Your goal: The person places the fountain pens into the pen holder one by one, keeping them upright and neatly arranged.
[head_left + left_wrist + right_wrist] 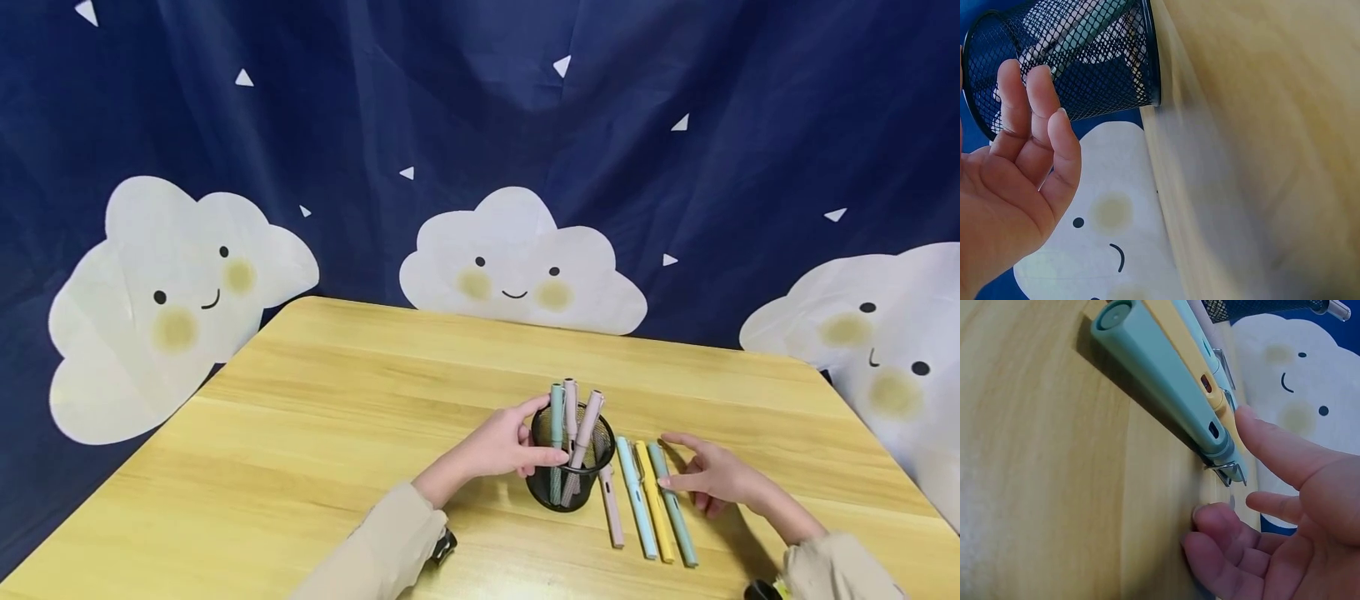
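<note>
My left hand (498,442) holds a black mesh pen holder (543,493), thumb at the near rim and index finger round the far left side. In the left wrist view, its other fingers (1015,115) curl loosely beside the mesh. One green pen (557,417) and two pinkish pens (590,417) stand in the holder. To its right, a pinkish pen (612,512), a light blue pen (637,504), a yellow pen (656,508) and a green pen (678,521) lie side by side. My right hand (716,475) is spread at the green pen's far end, thumb against or just over it.
The wooden table (300,433) extends left of and behind the pen holder. A dark blue curtain (337,125) with smiling white clouds hangs behind the table's far edge. Dark straps or devices (445,546) show at both wrists.
</note>
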Available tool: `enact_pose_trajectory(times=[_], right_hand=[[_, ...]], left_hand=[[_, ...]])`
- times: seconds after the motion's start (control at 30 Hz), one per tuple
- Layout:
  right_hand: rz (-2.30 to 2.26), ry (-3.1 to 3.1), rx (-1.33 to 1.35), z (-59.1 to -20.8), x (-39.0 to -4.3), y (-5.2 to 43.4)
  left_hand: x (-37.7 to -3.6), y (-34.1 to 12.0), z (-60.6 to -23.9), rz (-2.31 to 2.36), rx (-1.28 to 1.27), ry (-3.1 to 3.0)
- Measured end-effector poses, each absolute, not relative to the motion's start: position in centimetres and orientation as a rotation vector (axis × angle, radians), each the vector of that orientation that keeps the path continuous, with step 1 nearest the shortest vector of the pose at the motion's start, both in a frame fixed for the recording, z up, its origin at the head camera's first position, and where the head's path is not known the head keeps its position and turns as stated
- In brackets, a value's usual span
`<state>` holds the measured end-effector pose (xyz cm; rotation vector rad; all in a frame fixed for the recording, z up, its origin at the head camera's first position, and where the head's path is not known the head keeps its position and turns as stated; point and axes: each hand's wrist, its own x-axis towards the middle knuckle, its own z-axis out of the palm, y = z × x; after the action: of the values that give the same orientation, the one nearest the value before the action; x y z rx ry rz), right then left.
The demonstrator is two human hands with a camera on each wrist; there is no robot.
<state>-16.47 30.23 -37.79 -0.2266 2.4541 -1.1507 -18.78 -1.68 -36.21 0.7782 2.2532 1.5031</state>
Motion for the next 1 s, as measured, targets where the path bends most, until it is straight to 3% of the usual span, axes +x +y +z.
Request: enact_pose_trajectory(times=[1.0], right_hand=[[-1.258, 2.260, -0.209, -37.58, -16.76, 30.02]], left_hand=[[-18.71, -1.67, -36.08, 1.502, 0.754, 2.245]])
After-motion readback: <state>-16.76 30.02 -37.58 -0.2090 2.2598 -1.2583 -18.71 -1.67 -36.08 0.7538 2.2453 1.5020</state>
